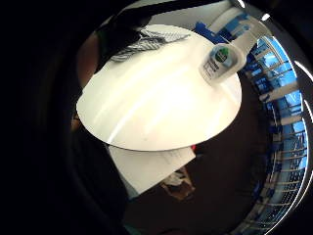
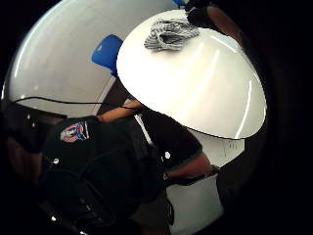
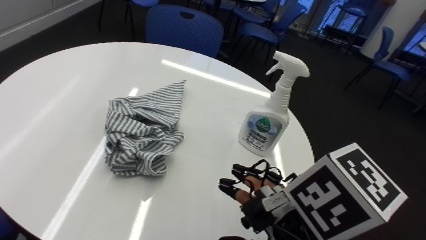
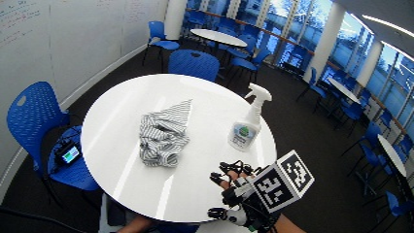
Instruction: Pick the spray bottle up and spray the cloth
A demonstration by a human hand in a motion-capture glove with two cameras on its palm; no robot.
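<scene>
A white spray bottle with a green-and-blue label stands upright near the right edge of the round white table. A crumpled grey-and-white striped cloth lies to its left, about a hand's width away. My gloved right hand hovers over the near edge of the table, short of the bottle, with its fingers relaxed and holding nothing. The wide outside view shows the same layout: bottle, cloth, hand. The little finger side palm view looks across the table at the bottle and the cloth.
Blue chairs surround the table: one behind it and one at its left with a small device beside it. More tables and chairs stand farther back by the windows. The floor is dark carpet.
</scene>
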